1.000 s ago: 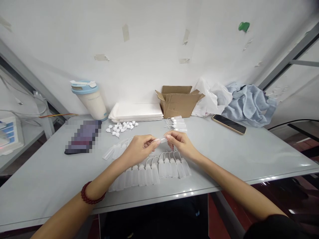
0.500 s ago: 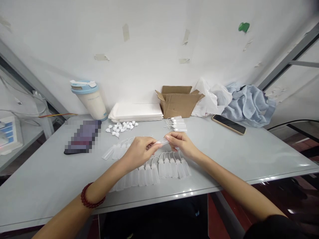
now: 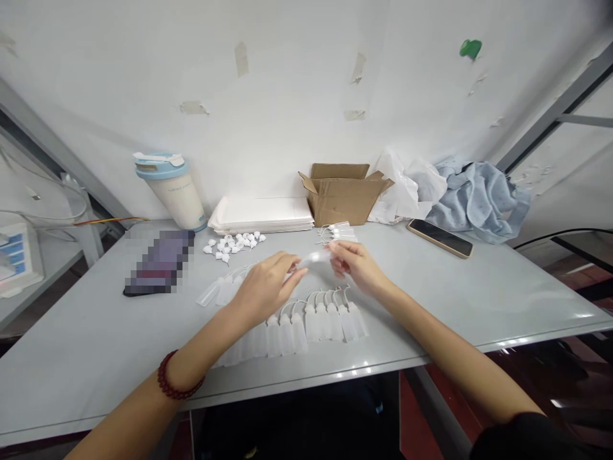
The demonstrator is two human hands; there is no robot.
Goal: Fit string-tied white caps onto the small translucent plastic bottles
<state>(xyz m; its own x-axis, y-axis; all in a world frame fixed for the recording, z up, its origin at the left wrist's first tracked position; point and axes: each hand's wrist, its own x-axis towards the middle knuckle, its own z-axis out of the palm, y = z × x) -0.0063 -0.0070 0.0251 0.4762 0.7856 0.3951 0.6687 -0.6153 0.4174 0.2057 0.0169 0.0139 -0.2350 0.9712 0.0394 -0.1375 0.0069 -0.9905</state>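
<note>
My right hand (image 3: 357, 265) pinches the end of a small translucent plastic bottle (image 3: 316, 257), blurred by motion, above the middle of the table. My left hand (image 3: 271, 281) is beside the bottle's other end, thumb and fingers apart, apparently not gripping it. Beneath my hands lies a row of translucent squeeze bottles (image 3: 286, 335) with thin curved tubes on their tops. More such bottles (image 3: 225, 291) lie partly hidden behind my left hand. A small group of bottles (image 3: 342, 231) rests beyond my right hand. Several white nozzle caps (image 3: 234, 245) are scattered behind my left hand.
Along the wall stand a blue-lidded cup (image 3: 175, 195), a stack of white sheets (image 3: 263, 215), an open cardboard box (image 3: 345, 198), a white plastic bag (image 3: 407, 191) and a blue cloth (image 3: 479, 201). A phone (image 3: 440, 237) lies right; a pixelated dark object (image 3: 165, 262) lies left.
My left fingers have parted from the bottle. My right hand has shifted slightly up and away with it, and more of the bottle shows between my hands.
</note>
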